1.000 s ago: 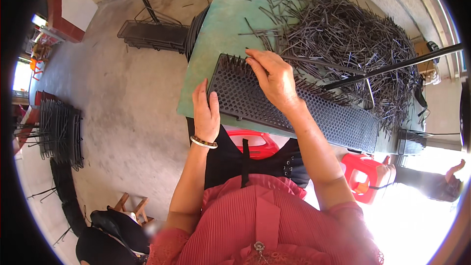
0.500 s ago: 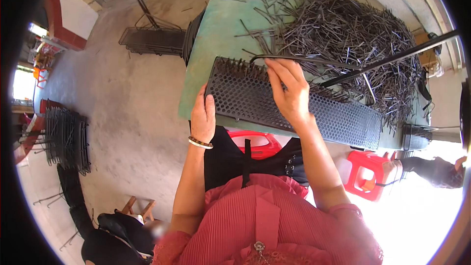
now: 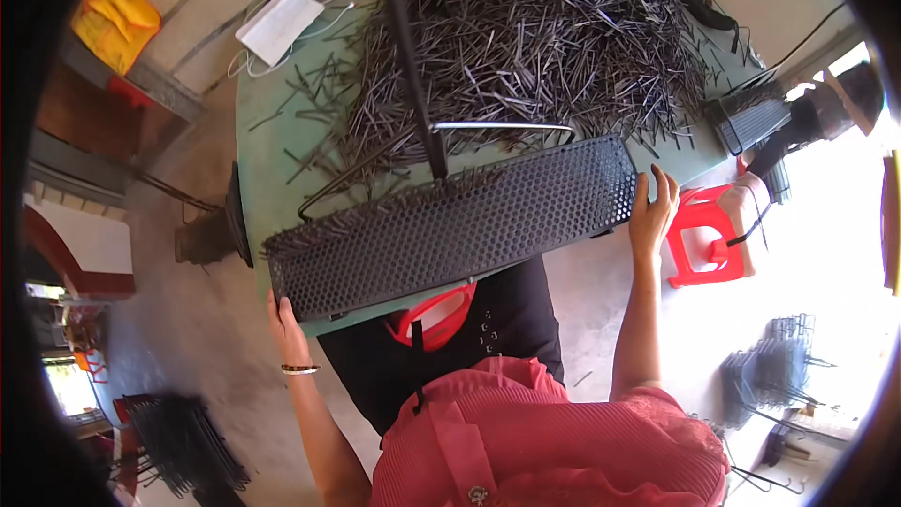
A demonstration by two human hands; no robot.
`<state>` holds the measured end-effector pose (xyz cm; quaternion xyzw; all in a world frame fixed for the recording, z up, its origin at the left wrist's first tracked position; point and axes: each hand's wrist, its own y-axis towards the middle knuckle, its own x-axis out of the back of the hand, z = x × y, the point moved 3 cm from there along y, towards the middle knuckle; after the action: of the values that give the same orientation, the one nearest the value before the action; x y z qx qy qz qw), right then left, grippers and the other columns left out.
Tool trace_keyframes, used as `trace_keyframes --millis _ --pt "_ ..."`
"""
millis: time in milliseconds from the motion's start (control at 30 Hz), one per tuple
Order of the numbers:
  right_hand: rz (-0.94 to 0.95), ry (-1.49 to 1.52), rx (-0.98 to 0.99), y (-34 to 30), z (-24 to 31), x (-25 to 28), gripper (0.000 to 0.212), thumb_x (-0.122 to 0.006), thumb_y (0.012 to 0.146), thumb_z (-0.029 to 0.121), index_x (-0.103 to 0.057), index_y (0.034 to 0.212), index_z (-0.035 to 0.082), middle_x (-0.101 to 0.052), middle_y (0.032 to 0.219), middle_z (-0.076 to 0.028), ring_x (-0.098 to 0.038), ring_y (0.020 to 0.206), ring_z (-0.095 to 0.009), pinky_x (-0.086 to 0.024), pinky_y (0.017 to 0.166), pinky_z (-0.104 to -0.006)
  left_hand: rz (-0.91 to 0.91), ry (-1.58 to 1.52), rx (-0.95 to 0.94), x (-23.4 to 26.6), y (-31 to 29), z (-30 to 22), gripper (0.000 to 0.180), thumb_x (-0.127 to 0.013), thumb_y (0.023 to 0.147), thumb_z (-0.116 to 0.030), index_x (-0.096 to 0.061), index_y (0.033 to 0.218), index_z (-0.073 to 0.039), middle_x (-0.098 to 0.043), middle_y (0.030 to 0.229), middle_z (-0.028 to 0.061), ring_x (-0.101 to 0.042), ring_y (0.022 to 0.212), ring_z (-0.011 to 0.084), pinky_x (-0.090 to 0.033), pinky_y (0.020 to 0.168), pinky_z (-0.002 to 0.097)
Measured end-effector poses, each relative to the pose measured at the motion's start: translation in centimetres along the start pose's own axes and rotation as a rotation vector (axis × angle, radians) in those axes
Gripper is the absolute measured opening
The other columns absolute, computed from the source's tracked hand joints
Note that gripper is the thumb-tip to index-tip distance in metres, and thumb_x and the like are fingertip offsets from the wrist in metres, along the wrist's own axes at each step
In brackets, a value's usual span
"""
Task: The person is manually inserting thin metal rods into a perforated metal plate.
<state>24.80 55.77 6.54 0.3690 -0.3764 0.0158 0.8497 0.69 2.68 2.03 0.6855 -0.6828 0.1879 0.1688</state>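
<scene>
Across the near edge of the table lies a long black perforated panel [image 3: 450, 244], with its right end angled away from me. Short dark strips [image 3: 328, 225] stick up from the holes along its far side, densest toward the left. A bent metal wire frame [image 3: 497, 126] and a dark pole [image 3: 404, 47] rise from behind it. My left hand [image 3: 287, 330] grips the panel's near left corner, its fingers partly hidden. At the right end, my right hand [image 3: 653, 214] holds the edge with its fingers bent around the side.
A large heap of loose dark strips [image 3: 526, 47] covers much of the green table [image 3: 282, 164]. White paper with a cord [image 3: 280, 23] lies at the far left. A red plastic stool [image 3: 699, 239] and a person's arm [image 3: 826, 117] are at the right. Black racks [image 3: 183, 446] stand lower left.
My right hand has moved from the far side of the panel to its right end. The panel and its frame have turned in view; my left hand stays at the left end.
</scene>
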Motion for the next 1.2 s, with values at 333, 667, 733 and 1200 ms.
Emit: trace_keyframes --millis 333,667,733,1200 --pt "0.360 0.454 -0.399 -0.4 -1.8 -2.9 0.040 -0.061 0.087 0.032 -0.063 0.102 -0.005 -0.066 0.086 -0.019 -0.064 0.078 -0.024 -0.047 0.074 -0.0314 0.077 -0.393 0.428 0.8 2.8 0.5 0.046 -0.049 0.090 -0.040 -0.059 0.114 -0.002 -0.061 0.113 0.0075 -0.058 0.101 0.0218 -0.045 0.088 0.0367" --pt "0.373 0.499 -0.434 2.6 -4.1 -4.1 0.037 -0.060 0.087 0.029 -0.063 0.102 -0.004 -0.066 0.085 -0.019 -0.064 0.077 -0.023 -0.047 0.072 -0.0311 0.028 -0.330 0.388 -2.0 2.1 -0.2 0.044 -0.048 0.091 -0.037 -0.058 0.113 -0.001 -0.062 0.111 0.0085 -0.059 0.099 0.0218 -0.046 0.087 0.0353" --pt "0.367 0.487 -0.431 3.3 -4.8 -4.4 0.037 -0.060 0.087 0.029 -0.063 0.103 -0.004 -0.066 0.086 -0.020 -0.064 0.078 -0.025 -0.048 0.074 -0.0317 0.023 -0.332 0.370 -2.8 1.6 -0.7 0.043 -0.048 0.091 -0.037 -0.058 0.113 -0.001 -0.062 0.111 0.0086 -0.060 0.098 0.0217 -0.046 0.086 0.0349" --pt "0.346 0.489 -0.377 4.1 -5.5 -4.1 0.037 -0.059 0.088 0.032 -0.064 0.103 -0.002 -0.066 0.084 -0.020 -0.065 0.079 -0.027 -0.047 0.074 -0.0328 0.059 -0.212 0.307 -2.4 1.7 0.6 0.054 -0.045 0.093 -0.042 -0.055 0.118 0.004 -0.060 0.116 0.0096 -0.057 0.103 0.0206 -0.043 0.091 0.0309"
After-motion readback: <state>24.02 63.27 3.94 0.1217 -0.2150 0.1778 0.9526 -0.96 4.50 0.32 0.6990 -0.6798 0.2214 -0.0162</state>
